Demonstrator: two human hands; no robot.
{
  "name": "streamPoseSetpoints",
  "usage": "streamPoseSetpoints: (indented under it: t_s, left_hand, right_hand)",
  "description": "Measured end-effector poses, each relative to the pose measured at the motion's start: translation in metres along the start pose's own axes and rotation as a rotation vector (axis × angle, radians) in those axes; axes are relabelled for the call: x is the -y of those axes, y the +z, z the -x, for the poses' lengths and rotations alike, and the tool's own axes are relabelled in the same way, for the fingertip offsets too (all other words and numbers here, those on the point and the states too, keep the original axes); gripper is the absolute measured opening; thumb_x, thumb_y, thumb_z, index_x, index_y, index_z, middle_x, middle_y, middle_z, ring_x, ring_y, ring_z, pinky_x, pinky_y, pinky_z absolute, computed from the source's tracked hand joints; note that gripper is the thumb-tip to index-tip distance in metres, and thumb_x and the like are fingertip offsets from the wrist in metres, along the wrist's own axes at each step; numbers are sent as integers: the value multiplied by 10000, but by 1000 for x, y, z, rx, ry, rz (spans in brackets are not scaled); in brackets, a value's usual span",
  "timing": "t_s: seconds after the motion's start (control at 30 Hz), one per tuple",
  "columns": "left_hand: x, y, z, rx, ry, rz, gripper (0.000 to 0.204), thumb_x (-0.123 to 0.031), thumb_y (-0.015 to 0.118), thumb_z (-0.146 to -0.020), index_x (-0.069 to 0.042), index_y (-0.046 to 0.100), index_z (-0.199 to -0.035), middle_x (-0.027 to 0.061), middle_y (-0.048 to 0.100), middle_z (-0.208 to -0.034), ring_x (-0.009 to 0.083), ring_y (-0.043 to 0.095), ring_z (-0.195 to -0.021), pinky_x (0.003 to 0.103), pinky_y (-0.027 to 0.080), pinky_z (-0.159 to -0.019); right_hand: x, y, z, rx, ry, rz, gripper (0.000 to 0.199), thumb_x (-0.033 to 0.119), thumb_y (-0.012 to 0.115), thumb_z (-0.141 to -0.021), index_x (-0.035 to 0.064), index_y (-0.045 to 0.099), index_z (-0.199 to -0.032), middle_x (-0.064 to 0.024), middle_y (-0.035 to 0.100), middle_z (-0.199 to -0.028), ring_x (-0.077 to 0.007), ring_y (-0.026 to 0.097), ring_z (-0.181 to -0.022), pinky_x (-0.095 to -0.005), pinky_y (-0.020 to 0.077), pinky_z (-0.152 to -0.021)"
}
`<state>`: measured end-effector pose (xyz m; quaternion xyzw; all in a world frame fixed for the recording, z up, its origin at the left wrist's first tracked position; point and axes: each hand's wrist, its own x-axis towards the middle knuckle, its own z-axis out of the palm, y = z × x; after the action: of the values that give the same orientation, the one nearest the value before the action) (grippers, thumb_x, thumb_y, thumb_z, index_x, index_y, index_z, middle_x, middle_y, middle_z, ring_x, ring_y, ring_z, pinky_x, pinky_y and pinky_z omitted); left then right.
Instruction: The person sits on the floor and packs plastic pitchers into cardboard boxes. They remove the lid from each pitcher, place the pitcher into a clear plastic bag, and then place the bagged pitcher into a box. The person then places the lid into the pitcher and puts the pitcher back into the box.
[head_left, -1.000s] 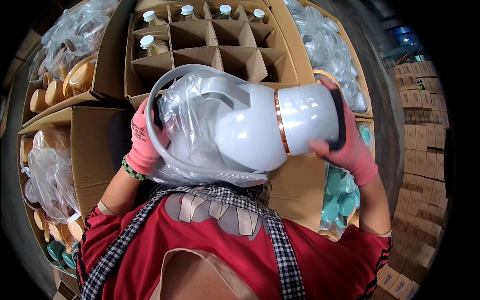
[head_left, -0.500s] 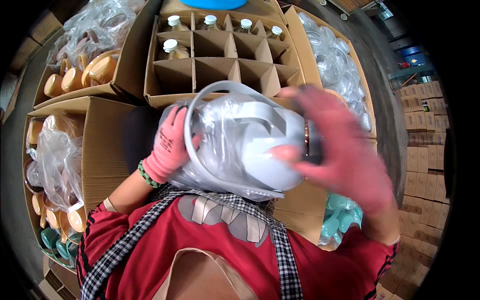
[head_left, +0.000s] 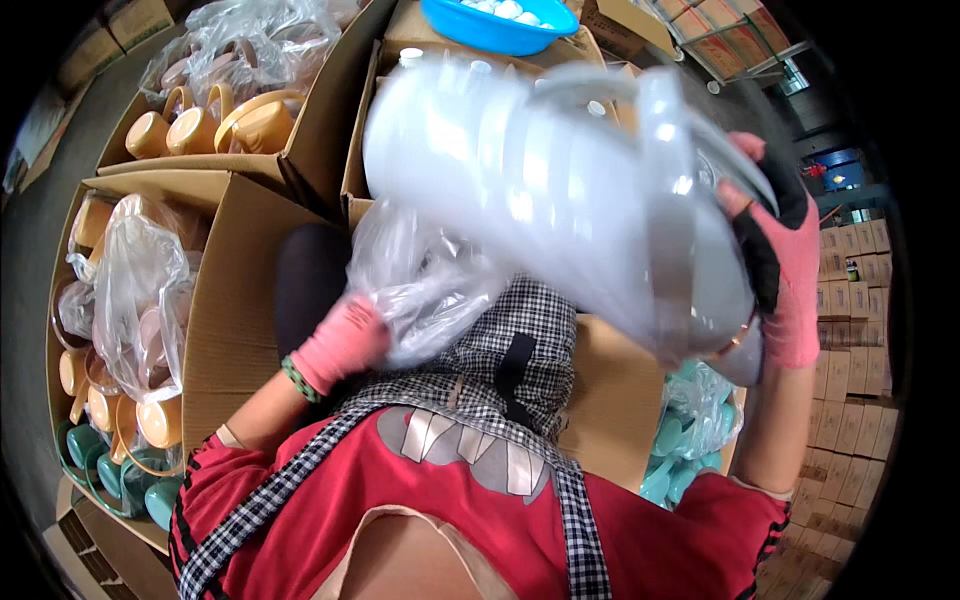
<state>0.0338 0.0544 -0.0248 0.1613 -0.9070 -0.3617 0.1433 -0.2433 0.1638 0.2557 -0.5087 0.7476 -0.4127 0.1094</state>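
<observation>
A large white jug (head_left: 560, 190) with a grey handle fills the middle of the view, motion-blurred and lifted high. My right hand (head_left: 775, 255), in a pink and black glove, grips it at the handle side on the right. My left hand (head_left: 345, 340), in a pink glove, holds the crumpled clear plastic bag (head_left: 425, 290) that hangs just below the jug. The jug hides most of the divided cardboard box (head_left: 360, 150) behind it.
Open cartons on the left hold orange cups (head_left: 200, 125) and bagged orange and green ones (head_left: 130, 300). A blue bowl (head_left: 490, 25) sits at the top. Teal pieces in a bag (head_left: 690, 440) lie lower right. Stacked cartons (head_left: 850, 330) stand at far right.
The jug has come out of the plastic bag and swung up and to the right. My left hand dropped lower with the bag. The view shifted toward the upper cartons.
</observation>
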Motion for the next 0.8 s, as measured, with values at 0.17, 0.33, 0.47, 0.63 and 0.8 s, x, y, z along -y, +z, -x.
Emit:
streamPoseSetpoints:
  t_s: [0.17, 0.33, 0.47, 0.63, 0.8]
  left_hand:
    - [-27, 33, 1, 265, 515, -68, 335, -160, 464, -791, -57, 502, -1107, 143, 489, -1136, 267, 467, -1056, 346, 350, -920]
    - [0, 11, 23, 579, 444, -53, 296, -182, 394, -832, -79, 511, -1084, 156, 542, -1031, 277, 529, -962, 323, 405, -860]
    - [-48, -77, 10, 517, -317, 197, 308, -279, 550, -795, 0, 569, -922, 187, 584, -892, 298, 554, -865, 338, 423, -752]
    - [-23, -100, -23, -287, -352, 376, 230, -102, 538, -794, 9, 530, -995, 49, 563, -913, 128, 509, -860, 260, 400, -785]
    - [35, -88, -124, -621, -189, 763, 434, -317, 411, -886, -4, 416, -1186, 68, 502, -1090, 141, 449, -994, 265, 347, -874]
  right_hand:
    - [-42, 66, 26, 285, 346, -285, 506, 261, 736, -594, 0, 543, -983, -81, 560, -931, -163, 521, -878, -288, 415, -799]
    - [-139, 206, 97, 57, -134, 69, 780, 432, 690, -607, -27, 376, -1154, -178, 495, -1089, -292, 469, -1018, -437, 269, -943]
    - [-152, 246, 178, 352, 416, -661, 537, 255, 622, -695, 20, 430, -1138, -134, 519, -1058, -250, 494, -996, -345, 334, -935]
    - [-158, 243, 178, 660, 190, -122, 611, 405, 597, -718, -42, 432, -1102, -243, 525, -1025, -306, 462, -1055, -398, 343, -910]
    - [-114, 147, 108, 1183, 17, -120, 532, 358, 556, -778, -44, 417, -1098, -202, 552, -927, -299, 540, -881, -368, 400, -814]
